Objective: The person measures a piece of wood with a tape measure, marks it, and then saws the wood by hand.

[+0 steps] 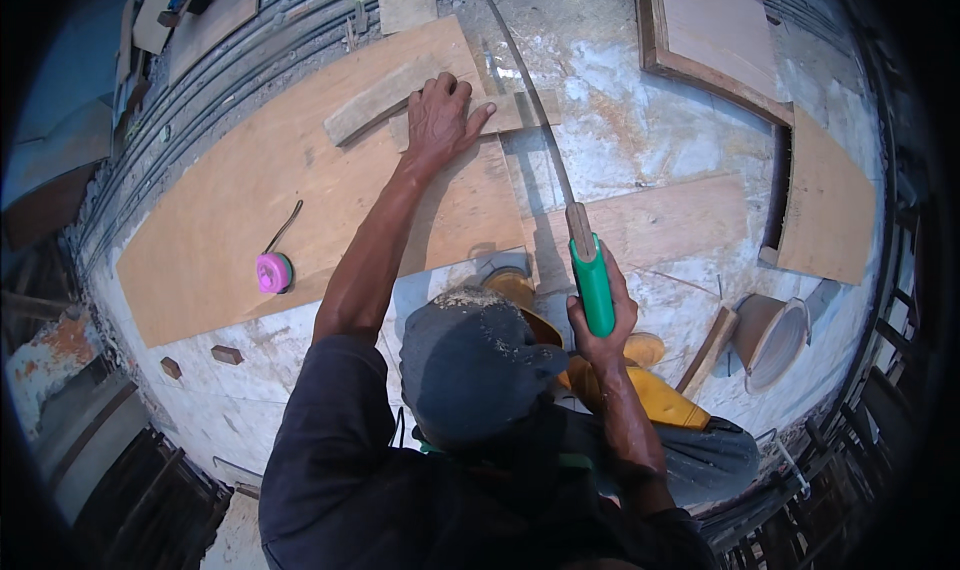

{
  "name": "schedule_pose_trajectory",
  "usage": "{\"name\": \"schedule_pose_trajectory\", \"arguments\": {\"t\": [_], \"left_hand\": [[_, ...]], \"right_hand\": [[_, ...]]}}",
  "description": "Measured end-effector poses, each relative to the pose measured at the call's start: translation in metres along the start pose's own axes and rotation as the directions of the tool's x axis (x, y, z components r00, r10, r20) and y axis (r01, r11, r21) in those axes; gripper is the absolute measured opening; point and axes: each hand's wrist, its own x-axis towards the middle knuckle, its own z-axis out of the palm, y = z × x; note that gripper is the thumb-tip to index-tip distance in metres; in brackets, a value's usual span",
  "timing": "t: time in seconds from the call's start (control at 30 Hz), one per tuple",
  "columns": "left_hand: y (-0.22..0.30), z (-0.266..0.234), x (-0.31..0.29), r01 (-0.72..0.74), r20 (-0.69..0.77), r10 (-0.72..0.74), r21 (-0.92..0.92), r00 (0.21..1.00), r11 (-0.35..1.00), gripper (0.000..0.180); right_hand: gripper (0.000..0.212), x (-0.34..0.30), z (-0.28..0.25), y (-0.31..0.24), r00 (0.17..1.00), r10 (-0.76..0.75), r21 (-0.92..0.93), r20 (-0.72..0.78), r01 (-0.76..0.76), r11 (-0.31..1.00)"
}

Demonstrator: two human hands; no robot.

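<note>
My right hand (608,335) is wrapped round the green handle of a handsaw (528,82). The long, narrow blade points away from me and crosses over the right end of a short wooden strip (525,110). Whether the teeth touch the wood I cannot tell. My left hand (438,120) presses down on the strip's left part, with curled fingers and the thumb stretched out to the right. Under and left of these fingers lies a thicker wooden block (365,105). Both pieces rest on a large plywood sheet (230,210), the strip sticking out past its right edge.
A pink tape measure (273,272) with a black strap lies on the plywood. Two small wood offcuts (227,354) are near its front edge. Right stand a wooden frame (715,85), a plywood panel (830,205) and a bucket (770,340). Dark cables (190,135) run behind.
</note>
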Motion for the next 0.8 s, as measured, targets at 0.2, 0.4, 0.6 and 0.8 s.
{"name": "schedule_pose_trajectory", "arguments": {"t": [0.2, 0.4, 0.6, 0.8], "left_hand": [[0.004, 0.005, 0.0, 0.04, 0.015, -0.04, -0.026, 0.999, 0.999, 0.041], [0.004, 0.001, 0.011, 0.154, 0.082, -0.146, -0.109, 0.986, 0.982, 0.036], [0.011, 0.014, 0.008, 0.242, -0.104, -0.233, 0.078, 0.967, 0.967, 0.025], [0.017, 0.013, 0.001, 0.223, -0.052, -0.22, 0.069, 0.974, 0.972, 0.018]], "right_hand": [[0.077, 0.006, 0.004, -0.005, 0.997, -0.076, -0.089, -0.01, 0.075, 0.993], [0.076, 0.014, 0.001, -0.02, 0.983, -0.183, -0.187, -0.006, 0.179, 0.966], [0.074, 0.015, 0.002, -0.028, 0.965, -0.263, -0.12, 0.004, 0.262, 0.958], [0.077, 0.007, -0.009, -0.071, 0.996, 0.064, -0.034, 0.057, -0.062, 0.997]]}}
